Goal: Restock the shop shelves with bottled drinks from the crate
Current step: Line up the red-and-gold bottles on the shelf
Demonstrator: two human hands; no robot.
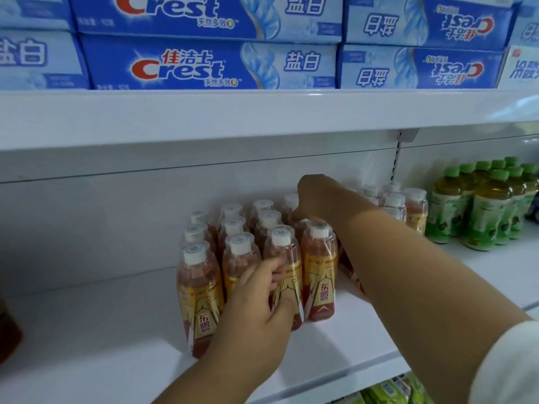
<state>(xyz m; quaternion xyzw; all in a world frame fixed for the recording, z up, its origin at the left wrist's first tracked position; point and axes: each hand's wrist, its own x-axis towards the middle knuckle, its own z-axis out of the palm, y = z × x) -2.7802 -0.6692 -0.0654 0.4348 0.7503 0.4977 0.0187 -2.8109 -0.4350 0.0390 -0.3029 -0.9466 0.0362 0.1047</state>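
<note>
Drinks: red-gold bottles [259,258] upright on white shelf [102,330], packed in rows front-to-back, caps up.
L hand [256,310]: at front row, fingers curled round a front bottle [287,275], thumb on near side.
R hand [313,196]: reaches over to back rows; fingers hidden, grip can't tell.
Key relation: front bottle's long axis vertical, L hand nearer; R arm crosses above the block.
Neighbours: green-cap bottles [481,205] well to the right.

- Drink bottles [319,275]: amber liquid, white caps, red-and-gold labels.
- Tea bottles [490,211]: green caps, green-and-white labels.
- Toothpaste boxes [210,67]: blue and white, red lettering.
- Shelf [116,330]: white.
</note>
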